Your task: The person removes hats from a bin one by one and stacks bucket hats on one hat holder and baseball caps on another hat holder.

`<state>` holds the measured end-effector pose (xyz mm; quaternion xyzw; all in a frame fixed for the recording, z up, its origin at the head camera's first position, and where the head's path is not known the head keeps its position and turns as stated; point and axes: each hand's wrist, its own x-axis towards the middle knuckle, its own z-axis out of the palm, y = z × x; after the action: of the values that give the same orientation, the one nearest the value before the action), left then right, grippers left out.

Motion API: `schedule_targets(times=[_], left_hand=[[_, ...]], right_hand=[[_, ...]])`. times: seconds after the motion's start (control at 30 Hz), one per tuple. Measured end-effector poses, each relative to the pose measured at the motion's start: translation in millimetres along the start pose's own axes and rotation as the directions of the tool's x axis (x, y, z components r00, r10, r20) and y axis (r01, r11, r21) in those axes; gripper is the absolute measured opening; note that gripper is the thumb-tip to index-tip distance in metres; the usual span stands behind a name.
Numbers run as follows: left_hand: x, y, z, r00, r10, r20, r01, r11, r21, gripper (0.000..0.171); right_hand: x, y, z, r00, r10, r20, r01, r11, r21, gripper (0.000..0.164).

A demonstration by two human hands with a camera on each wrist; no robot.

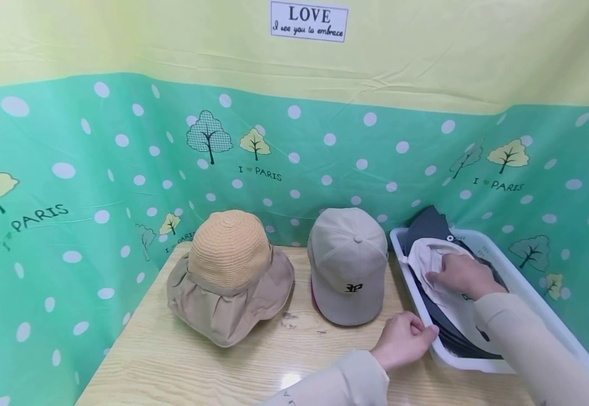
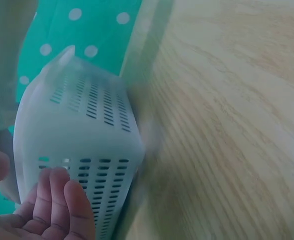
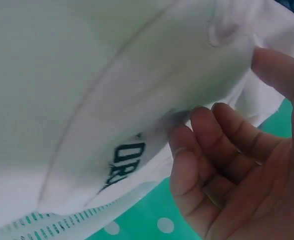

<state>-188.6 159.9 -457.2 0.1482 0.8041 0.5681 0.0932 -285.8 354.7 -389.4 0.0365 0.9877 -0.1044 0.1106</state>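
In the head view, a white basket (image 1: 477, 365) at the right holds a white cap (image 1: 451, 316) lying over dark caps (image 1: 425, 226). My right hand (image 1: 466, 275) reaches in and grips the white cap's crown. The right wrist view shows the thumb (image 3: 276, 70) and curled fingers at the white fabric, beside dark lettering. At the basket's near left corner, my left hand (image 1: 403, 340) holds the rim, thumb over it. Its fingers (image 2: 54, 202) lie along the slotted outer wall in the left wrist view.
A grey cap (image 1: 350, 265) with a dark emblem stands left of the basket. Farther left is a straw-crowned sun hat (image 1: 229, 254) with a wide tan brim. Both rest on the wooden table (image 1: 172, 361). A green and yellow dotted curtain (image 1: 324, 146) hangs behind and at both sides.
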Motion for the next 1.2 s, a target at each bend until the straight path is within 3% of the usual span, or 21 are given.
schedule_targets(times=[0.37,0.67,0.9,1.2], left_hand=[[-0.8,-0.2,7.2,1.0,0.005,-0.001,-0.005,1.0,-0.014,0.027],[-3.8,2.6,8.0,0.998,-0.043,0.045,0.048,0.992,-0.118,0.028],[-4.5,3.0,10.7,0.996,-0.07,0.049,0.076,0.986,-0.147,0.027],[-4.7,2.1,11.4,0.997,-0.065,0.05,0.074,0.979,-0.189,0.028]], right_hand=[[-3,7,3,1.0,-0.006,-0.019,0.005,1.0,-0.027,0.038],[-11,18,2,0.99,-0.062,-0.128,0.068,0.997,0.044,0.027],[-24,25,-9,0.958,-0.113,-0.265,0.134,0.989,0.064,0.028],[-49,34,-30,0.919,-0.114,-0.377,0.161,0.982,0.097,0.035]])
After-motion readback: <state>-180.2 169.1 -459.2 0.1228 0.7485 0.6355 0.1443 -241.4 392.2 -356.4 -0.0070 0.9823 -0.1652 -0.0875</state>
